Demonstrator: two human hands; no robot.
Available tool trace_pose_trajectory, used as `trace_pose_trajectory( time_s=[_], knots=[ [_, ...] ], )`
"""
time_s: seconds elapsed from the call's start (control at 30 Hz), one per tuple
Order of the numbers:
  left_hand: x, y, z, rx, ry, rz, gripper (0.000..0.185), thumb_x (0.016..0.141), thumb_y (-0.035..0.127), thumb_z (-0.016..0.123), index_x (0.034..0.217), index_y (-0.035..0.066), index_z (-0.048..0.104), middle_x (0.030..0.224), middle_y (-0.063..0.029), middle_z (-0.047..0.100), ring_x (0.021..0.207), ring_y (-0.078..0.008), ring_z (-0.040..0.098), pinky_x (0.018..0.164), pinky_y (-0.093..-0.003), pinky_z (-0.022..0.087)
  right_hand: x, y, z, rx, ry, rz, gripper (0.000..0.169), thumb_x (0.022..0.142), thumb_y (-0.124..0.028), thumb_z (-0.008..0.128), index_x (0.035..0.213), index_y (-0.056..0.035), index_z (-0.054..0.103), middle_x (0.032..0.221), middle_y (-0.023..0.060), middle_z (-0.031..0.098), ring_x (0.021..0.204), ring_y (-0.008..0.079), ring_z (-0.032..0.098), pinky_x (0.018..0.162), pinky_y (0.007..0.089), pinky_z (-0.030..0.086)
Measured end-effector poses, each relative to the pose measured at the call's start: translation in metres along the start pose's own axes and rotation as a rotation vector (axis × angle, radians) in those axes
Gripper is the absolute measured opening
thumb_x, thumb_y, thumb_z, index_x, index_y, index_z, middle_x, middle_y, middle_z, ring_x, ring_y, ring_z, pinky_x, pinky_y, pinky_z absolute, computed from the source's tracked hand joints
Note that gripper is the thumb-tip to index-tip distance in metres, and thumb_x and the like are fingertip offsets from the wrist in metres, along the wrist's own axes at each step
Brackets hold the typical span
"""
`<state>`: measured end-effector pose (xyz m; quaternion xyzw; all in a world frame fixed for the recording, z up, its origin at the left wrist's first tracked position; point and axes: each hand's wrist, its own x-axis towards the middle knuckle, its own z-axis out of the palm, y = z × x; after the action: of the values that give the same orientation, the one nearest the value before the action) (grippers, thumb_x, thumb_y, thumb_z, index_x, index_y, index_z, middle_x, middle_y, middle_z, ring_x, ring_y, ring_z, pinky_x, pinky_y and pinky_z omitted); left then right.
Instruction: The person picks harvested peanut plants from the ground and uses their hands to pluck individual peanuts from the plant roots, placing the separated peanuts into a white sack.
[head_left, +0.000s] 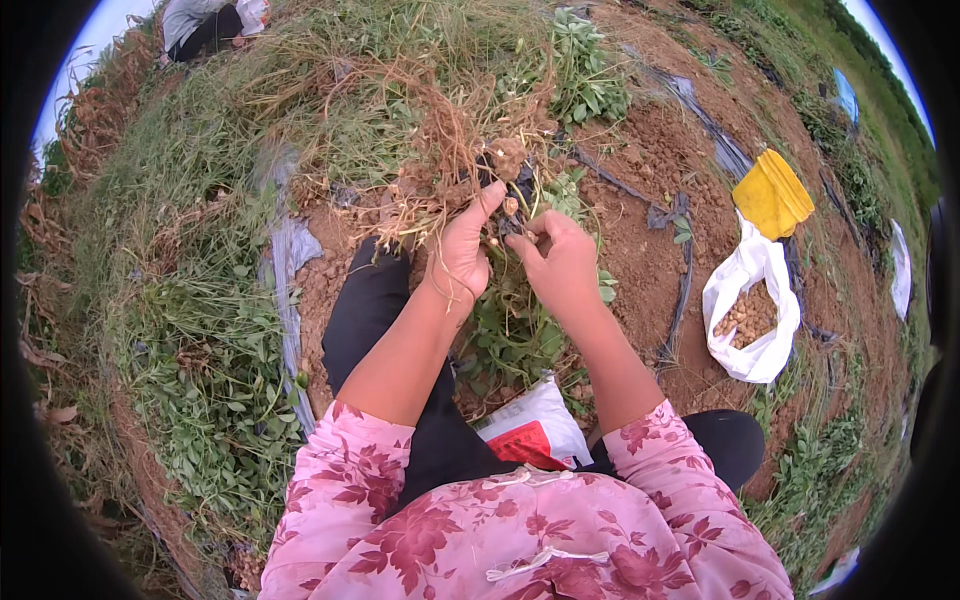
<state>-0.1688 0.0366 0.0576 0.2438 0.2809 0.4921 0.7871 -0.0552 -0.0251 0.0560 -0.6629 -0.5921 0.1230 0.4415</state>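
Note:
My left hand (465, 247) grips an uprooted peanut plant by its tangle of soil-covered roots (446, 161). The plant's green leaves (517, 337) hang downward between my forearms. A clod of earth (508, 156) and a few pale pods cling among the roots. Close beside it, my right hand (559, 251) has thumb and forefinger pinched at the roots, by a scrap of black plastic film (514, 221). Whether a pod or the film lies between those fingertips is hidden. To the right, an open white sack (787, 330) holds many peanuts (748, 315).
A yellow plastic container (772, 196) lies beside the white sack. A printed white-and-red bag (536, 427) rests between my legs. Strips of plastic mulch film (289, 300) run along the soil. Pulled plants (217, 420) are heaped at left. Another person (199, 30) sits at upper left.

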Motion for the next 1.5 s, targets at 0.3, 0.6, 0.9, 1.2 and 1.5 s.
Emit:
trace_pose_trajectory(
  time_s=[0.3, 0.6, 0.9, 1.2, 1.5],
  knots=[
    [0.017, -0.021, -0.03, 0.124, -0.025, 0.015, 0.018, 0.086, 0.023, 0.067, 0.093, 0.006, 0.065, 0.081, 0.0001, 0.063, 0.071, -0.0107, 0.058, 0.063, -0.0257, 0.046, -0.026, -0.023, 0.014, 0.028, 0.135, -0.3, 0.013, 0.074, 0.0, 0.066, 0.083, -0.0034, 0.056, 0.076, 0.0114, 0.053, 0.062, 0.0291, 0.056, 0.053, 0.0353, 0.046],
    [0.0, -0.02, -0.013, 0.276, -0.103, 0.081, 0.028, 0.093, 0.03, 0.056, 0.098, 0.003, 0.063, 0.092, 0.0001, 0.058, 0.087, -0.0095, 0.051, 0.083, -0.0252, 0.039, -0.018, -0.012, -0.009, 1.059, -0.151, 0.432, 0.009, 0.086, -0.001, 0.061, 0.092, -0.0032, 0.055, 0.073, 0.0002, 0.057, 0.051, 0.0037, 0.045, 0.042, 0.0185, 0.034],
    [0.049, -0.033, -0.053, 0.151, 0.053, -0.11, 0.017, 0.087, 0.024, 0.065, 0.085, 0.007, 0.064, 0.082, 0.0006, 0.065, 0.069, -0.0104, 0.059, 0.058, -0.026, 0.044, -0.027, -0.014, -0.019, 1.203, -0.097, 0.4, 0.012, 0.091, -0.005, 0.052, 0.101, 0.0019, 0.054, 0.074, 0.0074, 0.057, 0.057, 0.01, 0.054, 0.04, 0.0204, 0.04],
    [0.008, -0.009, -0.012, 0.155, 0.113, -0.187, 0.039, 0.079, 0.035, 0.074, 0.111, 0.015, 0.064, 0.113, 0.0012, 0.059, 0.109, -0.0132, 0.047, 0.085, -0.0319, 0.035, 0.006, 0.005, 0.016, 0.064, 0.029, 0.115, 0.027, 0.081, -0.018, 0.066, 0.104, -0.0028, 0.065, 0.055, 0.0044, 0.051, 0.05, 0.012, 0.048, 0.051, 0.0286, 0.041],
    [0.006, -0.014, -0.017, 0.23, -0.054, -0.098, 0.036, 0.083, 0.036, 0.071, 0.108, 0.011, 0.062, 0.098, 0.0011, 0.061, 0.092, -0.0105, 0.054, 0.075, -0.0242, 0.041, -0.002, -0.001, 0.0, -0.099, 0.079, -0.037, 0.017, 0.082, -0.013, 0.062, 0.095, -0.0033, 0.058, 0.058, 0.0081, 0.052, 0.051, 0.0164, 0.05, 0.052, 0.0309, 0.042]
  ],
)
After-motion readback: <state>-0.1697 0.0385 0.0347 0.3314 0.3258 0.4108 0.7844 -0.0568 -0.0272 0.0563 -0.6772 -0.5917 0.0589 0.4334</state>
